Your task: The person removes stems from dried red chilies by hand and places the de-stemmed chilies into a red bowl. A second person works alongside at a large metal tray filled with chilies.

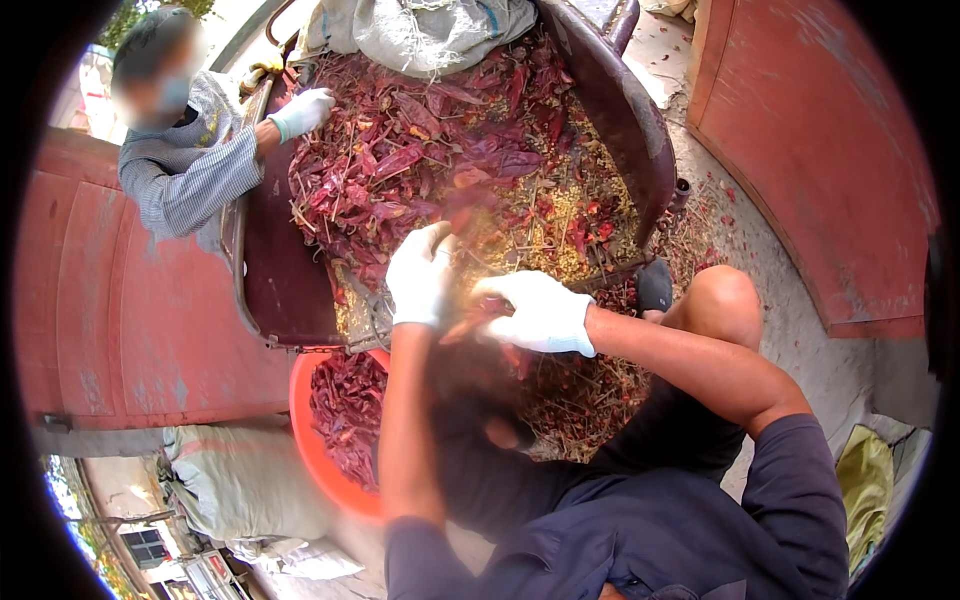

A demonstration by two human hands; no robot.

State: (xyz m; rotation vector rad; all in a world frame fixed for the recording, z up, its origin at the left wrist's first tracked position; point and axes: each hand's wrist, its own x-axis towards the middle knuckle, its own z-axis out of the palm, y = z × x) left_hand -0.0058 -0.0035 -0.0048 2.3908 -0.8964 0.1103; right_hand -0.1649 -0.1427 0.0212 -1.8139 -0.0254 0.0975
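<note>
Both my hands wear white gloves and meet over the near edge of a dark maroon cart (625, 120). Dried red chili peppers (390, 165) lie heaped in it, with yellow seeds (560, 205) spread to their right. My right hand (538, 312) is closed, and a motion-blurred reddish chili pepper (465, 325) sticks out from its fingertips. Just left of it, my left hand (420, 275) is raised with fingers bent inward; what they hold is too smeared to make out. Below the cart's near edge stands an orange-red basin (301, 400) of dried chilies.
Across the cart's left side, a co-worker's gloved hand (305, 112) touches the heap. A pale woven sack (430, 35) lies over the far end. Red metal panels (810, 150) flank the cart. Stems and scraps (580, 410) litter the ground by my legs. A stuffed sack (240, 480) rests lower left.
</note>
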